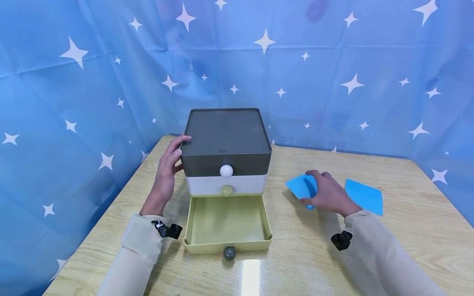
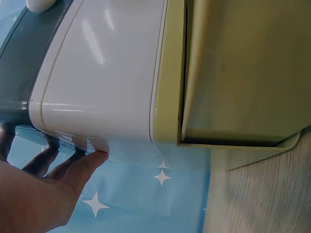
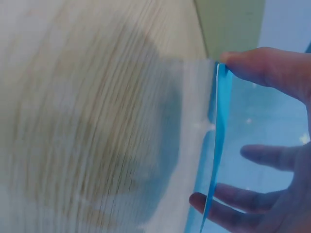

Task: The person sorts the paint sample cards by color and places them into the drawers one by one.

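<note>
A small drawer unit (image 1: 226, 133) has a dark grey top tier, a white middle tier and a yellow-green bottom tier. Its bottom drawer (image 1: 227, 248) is pulled out, and nothing shows inside. My left hand (image 1: 165, 174) rests against the unit's left side, one fingertip over the top rim. In the left wrist view its fingers (image 2: 90, 167) touch the grey and white side wall. My right hand (image 1: 327, 193) grips a blue sheet (image 1: 300, 187) by its edges, tilted over the table. The right wrist view shows this sheet (image 3: 221, 107) edge-on, between thumb and fingers.
Another blue sheet (image 1: 364, 196) lies on the wooden table (image 1: 296, 263) beyond my right wrist. Round knobs stick out from the drawer fronts, with a grey knob (image 1: 229, 253) on the pulled-out one. A blue star-patterned cloth (image 1: 229, 61) hangs behind the table and along its left side.
</note>
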Demonstrator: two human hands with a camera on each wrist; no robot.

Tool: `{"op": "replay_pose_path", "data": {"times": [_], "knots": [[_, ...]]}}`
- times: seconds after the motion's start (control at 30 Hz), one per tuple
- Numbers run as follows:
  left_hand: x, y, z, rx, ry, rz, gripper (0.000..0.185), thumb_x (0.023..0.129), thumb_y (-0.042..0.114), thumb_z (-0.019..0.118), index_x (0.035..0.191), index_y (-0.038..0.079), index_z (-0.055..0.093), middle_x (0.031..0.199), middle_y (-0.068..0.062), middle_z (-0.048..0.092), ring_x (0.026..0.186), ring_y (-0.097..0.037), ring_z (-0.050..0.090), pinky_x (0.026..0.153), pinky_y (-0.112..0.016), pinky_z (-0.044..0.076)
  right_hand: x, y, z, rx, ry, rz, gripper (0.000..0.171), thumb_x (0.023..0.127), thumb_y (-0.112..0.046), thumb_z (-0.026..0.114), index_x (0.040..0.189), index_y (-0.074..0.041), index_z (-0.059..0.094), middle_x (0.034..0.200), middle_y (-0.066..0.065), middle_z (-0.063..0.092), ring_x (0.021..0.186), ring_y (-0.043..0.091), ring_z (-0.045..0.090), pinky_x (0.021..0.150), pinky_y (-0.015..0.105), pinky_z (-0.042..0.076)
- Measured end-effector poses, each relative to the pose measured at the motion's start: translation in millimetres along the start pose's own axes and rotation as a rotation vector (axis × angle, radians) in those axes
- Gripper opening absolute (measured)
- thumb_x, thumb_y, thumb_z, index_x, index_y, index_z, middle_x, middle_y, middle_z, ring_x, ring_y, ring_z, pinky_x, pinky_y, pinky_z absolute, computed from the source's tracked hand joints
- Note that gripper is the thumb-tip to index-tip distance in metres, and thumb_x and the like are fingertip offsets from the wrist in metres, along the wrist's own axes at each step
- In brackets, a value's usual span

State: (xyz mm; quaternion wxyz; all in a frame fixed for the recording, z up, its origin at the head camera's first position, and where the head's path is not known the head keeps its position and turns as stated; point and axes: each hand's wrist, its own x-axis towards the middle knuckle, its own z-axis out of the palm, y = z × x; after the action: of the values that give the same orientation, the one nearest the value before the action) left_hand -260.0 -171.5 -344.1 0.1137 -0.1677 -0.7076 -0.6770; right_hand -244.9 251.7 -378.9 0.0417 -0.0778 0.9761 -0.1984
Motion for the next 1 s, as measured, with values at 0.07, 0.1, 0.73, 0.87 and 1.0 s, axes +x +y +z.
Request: {"op": "replay_pose_path", "data": {"times": [0.07,0.1,0.73,0.87,1.0], "knots": [[0.1,0.2,0.0,0.002,-0.003,0.0,0.046,0.105,0.032,0.031,0.144,0.016,0.049,0.154,0.001,0.041,0.126,-0.018,0.05,0.105,-0.058,0.035,-4,-4,0,0.017,0.014,-0.011,0.089,0.08,-0.039,0.08,0.151,-0.004,0.036,0.141,0.035,0.042,0.123,0.052,0.048,0.091,0.066,0.046],[0.3,0.1,0.0,0.002,-0.005,0.001,0.046,0.105,0.033,0.032,0.144,0.016,0.049,0.154,0.001,0.041,0.127,-0.019,0.049,0.105,-0.058,0.035,-7,-7,0,0.023,0.022,-0.019,0.089,0.08,-0.038,0.08,0.151,-0.005,0.037,0.141,0.035,0.043,0.123,0.052,0.048,0.091,0.066,0.046],[0.2,-1.4,-0.2,-0.001,0.0,-0.001,0.046,0.104,0.035,0.032,0.144,0.019,0.05,0.155,0.004,0.041,0.127,-0.017,0.05,0.106,-0.059,0.035,-55,-55,-2,0.047,0.01,-0.285,0.091,0.07,-0.03,0.089,0.148,-0.017,0.044,0.138,0.015,0.057,0.112,0.033,0.058,0.075,0.042,0.053],[-0.1,-1.3,0.0,-0.006,-0.003,0.003,0.046,0.104,0.036,0.032,0.144,0.02,0.049,0.155,0.004,0.041,0.127,-0.017,0.049,0.106,-0.058,0.035,-61,-62,-1,0.041,0.004,-0.337,0.083,0.067,-0.03,0.09,0.139,-0.017,0.051,0.133,0.008,0.06,0.11,0.028,0.058,0.076,0.038,0.052],[0.5,-2.6,0.5,-0.013,0.002,0.005,0.046,0.104,0.035,0.032,0.143,0.019,0.05,0.154,0.002,0.042,0.126,-0.018,0.05,0.105,-0.058,0.036,-63,-69,0,0.017,-0.027,-0.403,0.058,0.067,-0.034,0.09,0.113,-0.022,0.057,0.132,0.005,0.061,0.11,0.025,0.059,0.076,0.034,0.052]]}}
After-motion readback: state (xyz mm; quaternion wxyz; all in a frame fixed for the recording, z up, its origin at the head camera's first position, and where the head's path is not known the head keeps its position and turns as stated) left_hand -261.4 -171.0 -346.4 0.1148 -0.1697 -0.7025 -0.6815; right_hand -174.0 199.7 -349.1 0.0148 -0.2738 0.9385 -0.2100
